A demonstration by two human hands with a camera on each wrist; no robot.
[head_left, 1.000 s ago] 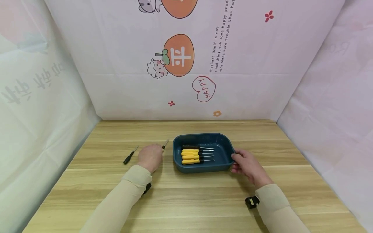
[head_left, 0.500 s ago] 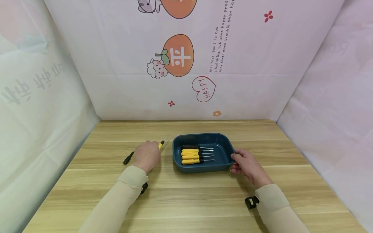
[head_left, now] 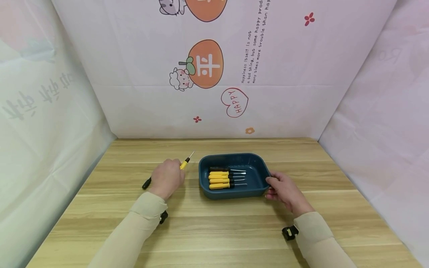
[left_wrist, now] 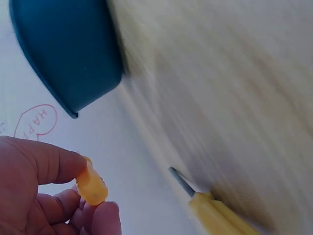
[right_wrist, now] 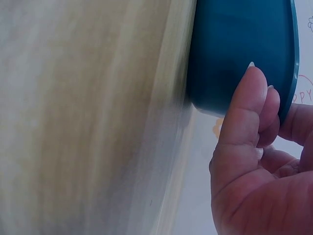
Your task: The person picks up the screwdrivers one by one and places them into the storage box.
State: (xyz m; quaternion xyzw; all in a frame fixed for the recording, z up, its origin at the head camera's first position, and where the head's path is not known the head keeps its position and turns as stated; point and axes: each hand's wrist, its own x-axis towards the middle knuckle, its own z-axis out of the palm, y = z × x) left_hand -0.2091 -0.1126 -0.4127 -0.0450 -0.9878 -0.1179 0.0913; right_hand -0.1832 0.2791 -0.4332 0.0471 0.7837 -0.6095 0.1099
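My left hand (head_left: 167,176) pinches a yellow-handled screwdriver (head_left: 183,164) and holds it above the wooden table, its tip pointing up and to the right. In the left wrist view my fingers (left_wrist: 44,196) grip the yellow handle (left_wrist: 91,186). Just right of that hand stands a dark blue tray (head_left: 234,193). Several yellow-handled screwdrivers (head_left: 221,178) lie side by side in it. My right hand (head_left: 283,188) grips the tray's right wall, fingers curled over the rim (right_wrist: 254,98).
A black-handled screwdriver (head_left: 146,183) lies on the table, partly behind my left hand. Another yellow handle with a grey shaft (left_wrist: 210,208) shows low in the left wrist view. Printed cloth walls close in the table on three sides.
My left hand has closed round the yellow screwdriver and raised it off the table, so its tip now points higher. The right hand and the tray have stayed put.
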